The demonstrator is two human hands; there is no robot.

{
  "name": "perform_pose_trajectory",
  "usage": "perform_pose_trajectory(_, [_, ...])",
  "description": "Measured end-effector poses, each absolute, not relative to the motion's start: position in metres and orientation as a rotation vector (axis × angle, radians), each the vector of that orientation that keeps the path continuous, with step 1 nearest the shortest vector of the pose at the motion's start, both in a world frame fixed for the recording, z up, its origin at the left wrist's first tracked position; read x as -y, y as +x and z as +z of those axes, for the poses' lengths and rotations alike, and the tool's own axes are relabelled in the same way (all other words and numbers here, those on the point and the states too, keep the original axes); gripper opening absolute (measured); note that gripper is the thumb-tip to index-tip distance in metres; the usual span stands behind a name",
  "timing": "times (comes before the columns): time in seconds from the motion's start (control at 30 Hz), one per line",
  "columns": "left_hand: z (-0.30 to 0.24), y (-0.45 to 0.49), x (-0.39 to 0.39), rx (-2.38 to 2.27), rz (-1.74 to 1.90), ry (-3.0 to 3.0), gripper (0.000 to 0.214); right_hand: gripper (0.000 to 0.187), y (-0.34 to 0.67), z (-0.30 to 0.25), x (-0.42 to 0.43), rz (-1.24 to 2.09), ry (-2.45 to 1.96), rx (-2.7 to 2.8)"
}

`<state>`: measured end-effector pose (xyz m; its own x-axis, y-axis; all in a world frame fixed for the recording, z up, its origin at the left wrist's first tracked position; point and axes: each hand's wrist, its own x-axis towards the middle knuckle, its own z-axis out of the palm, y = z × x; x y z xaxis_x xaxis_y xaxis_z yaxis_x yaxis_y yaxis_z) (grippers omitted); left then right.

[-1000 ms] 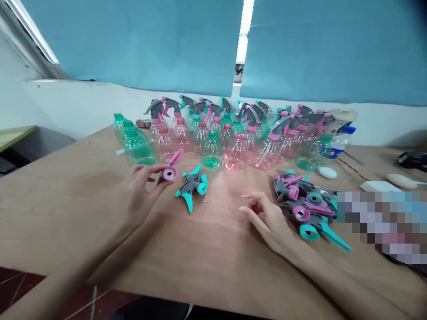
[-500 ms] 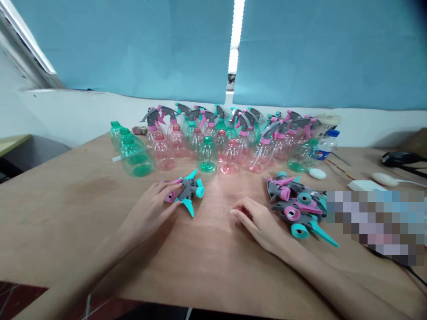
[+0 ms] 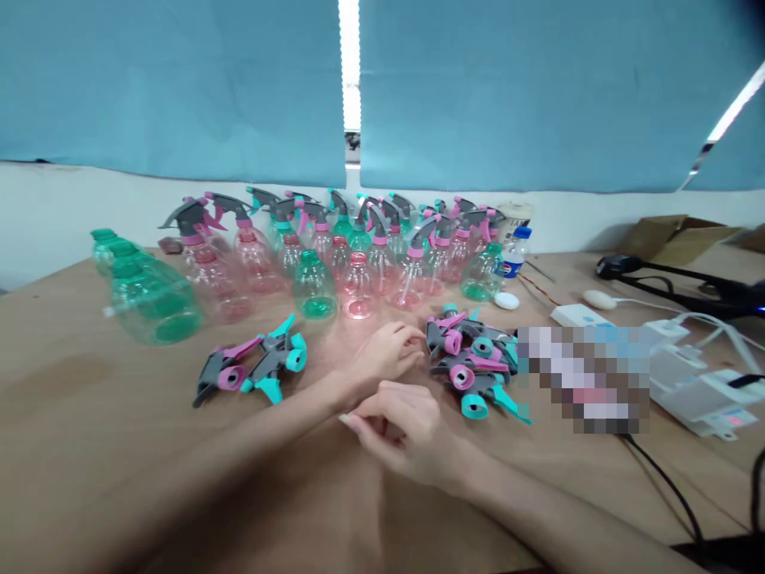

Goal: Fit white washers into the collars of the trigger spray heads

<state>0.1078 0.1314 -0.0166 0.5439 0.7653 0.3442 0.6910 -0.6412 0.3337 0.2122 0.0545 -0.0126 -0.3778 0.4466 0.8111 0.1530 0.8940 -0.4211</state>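
Note:
My left hand is stretched across the middle of the table, fingers loosely bent and apart, holding nothing. Its fingertips come close to the left side of a pile of trigger spray heads in grey, pink and turquoise. Nearer to me, my right hand is curled, thumb tip close to the index finger, with nothing visible in it. It rests beside the left wrist. A smaller group of spray heads lies on the left, apart from both hands. Behind stand open bottles, among them a green bottle and a pink bottle.
Several pink and green bottles with spray heads fitted stand along the back, such as one pink sprayer bottle. A Pepsi bottle, a white oval object, a white power strip, black cables and a cardboard box occupy the right.
My left hand has let go of the left group of spray heads and moved right, towards the pile. My right hand has drawn nearer to me. The view has turned right.

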Motion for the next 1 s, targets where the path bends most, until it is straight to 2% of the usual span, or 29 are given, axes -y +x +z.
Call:
perform_pose_trajectory(0.13, [-0.022,0.135,-0.151,-1.144,0.712,2.696,0.034,0.026,0.21,-0.017,-0.058,0.352,-0.445,1.985])
perform_pose_trajectory(0.37, [-0.022,0.135,-0.163,-1.049,0.608,2.802,0.02,0.026,0.216,-0.013,-0.066,0.361,-0.539,1.954])
perform_pose_trajectory(0.63, [-0.025,0.139,-0.162,-1.034,0.627,2.797,0.041,0.026,0.213,-0.021,-0.068,0.435,-0.572,1.966])
perform_pose_trajectory(0.77, [-0.024,0.118,-0.153,-1.147,0.808,2.673,0.027,0.025,0.218,-0.022,-0.074,0.427,-0.693,1.965])
perform_pose_trajectory(1.0, [-0.015,0.053,-0.083,-1.41,1.019,2.231,0.016,0.007,0.223,-0.026,-0.083,0.504,-0.796,1.851])
